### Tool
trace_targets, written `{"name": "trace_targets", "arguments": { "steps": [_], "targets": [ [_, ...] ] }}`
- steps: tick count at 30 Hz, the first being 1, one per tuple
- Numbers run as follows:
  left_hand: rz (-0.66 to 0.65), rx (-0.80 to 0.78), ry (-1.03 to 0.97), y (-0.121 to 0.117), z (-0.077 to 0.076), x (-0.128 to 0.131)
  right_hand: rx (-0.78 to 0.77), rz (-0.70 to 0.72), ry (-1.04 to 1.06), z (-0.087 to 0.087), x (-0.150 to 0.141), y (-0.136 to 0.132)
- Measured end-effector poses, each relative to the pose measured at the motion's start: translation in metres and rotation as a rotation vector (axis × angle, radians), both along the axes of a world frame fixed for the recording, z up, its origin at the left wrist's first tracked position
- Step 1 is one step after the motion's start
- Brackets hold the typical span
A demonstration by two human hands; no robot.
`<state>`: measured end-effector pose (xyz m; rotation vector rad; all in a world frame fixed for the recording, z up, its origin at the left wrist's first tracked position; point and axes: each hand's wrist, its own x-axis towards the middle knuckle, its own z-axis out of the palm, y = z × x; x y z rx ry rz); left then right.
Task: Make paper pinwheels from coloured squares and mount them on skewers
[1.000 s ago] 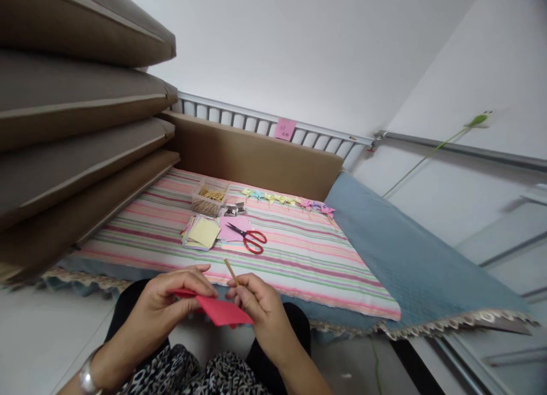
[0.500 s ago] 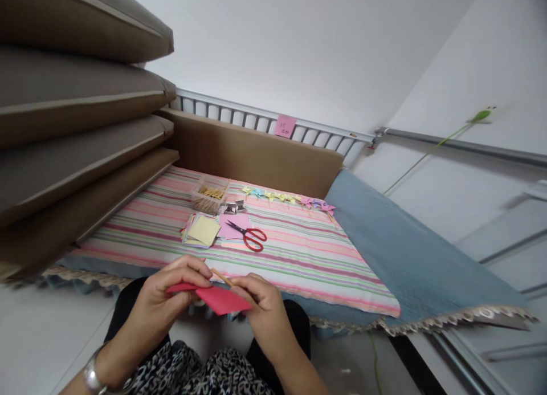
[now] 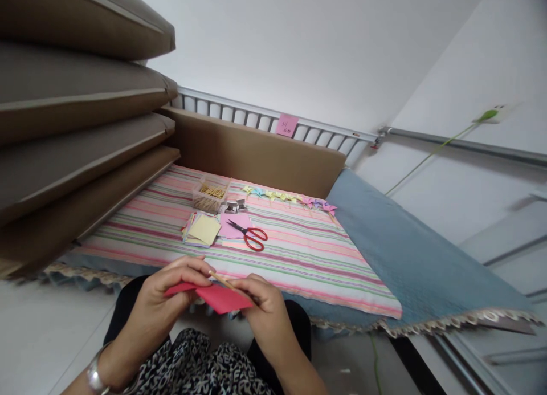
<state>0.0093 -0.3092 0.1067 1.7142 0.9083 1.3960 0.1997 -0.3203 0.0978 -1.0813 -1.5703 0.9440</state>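
Note:
My left hand (image 3: 164,301) pinches the left part of a folded red paper (image 3: 220,298) held over my lap. On the paper's right side, my right hand (image 3: 262,309) grips it together with a thin wooden stick (image 3: 220,280). The stick lies slanted across the paper's top, its tip close to my left fingertips. Both hands are closed. On the striped cloth (image 3: 299,252) beyond them lie red-handled scissors (image 3: 250,235) and a pile of coloured paper squares (image 3: 205,229).
A clear box of sticks (image 3: 209,195) and small metal clips (image 3: 234,206) sit behind the paper pile. A row of small paper pinwheels (image 3: 290,199) lines the brown board (image 3: 256,153). Brown cushions (image 3: 77,133) are stacked at left; a blue quilt (image 3: 405,258) lies at right.
The stick, upright a second ago, has been tipped down to lie across the red paper. My hands have drawn closer together.

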Motion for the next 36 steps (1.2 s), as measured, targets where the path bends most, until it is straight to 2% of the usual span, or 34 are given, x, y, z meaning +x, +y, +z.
{"name": "trace_targets", "arguments": {
  "steps": [21,36],
  "targets": [
    [0.005,-0.012,0.021,0.0008,-0.0051,-0.0007,-0.016,0.014,-0.031,0.0080,-0.0025,-0.0003],
    [-0.034,0.003,0.030,0.0025,-0.0065,-0.0017,-0.041,0.001,-0.033,0.0036,-0.0060,-0.0016]
  ]
}}
